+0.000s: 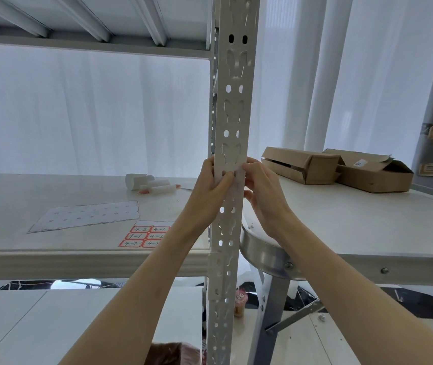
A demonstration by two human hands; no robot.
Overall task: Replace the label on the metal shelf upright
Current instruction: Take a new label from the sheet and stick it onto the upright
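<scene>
Head view: both hands met on the metal shelf upright (232, 114), at a point above the shelf (12, 256).
Label sheet (145, 236): lay on the shelf left of the upright, with red-bordered labels marked 4-1 and 4-2; a wrong number could be picked.
Left hand (211, 191): grip wrapped round the upright, thumb pressed on its face.
Label on upright: hidden under the thumbs, if there at all.
Right hand (265, 196): grip pinched at the upright's right edge; contents unclear.
Risk: a label would probably tear, crease or bridge the slots and lift.
</scene>
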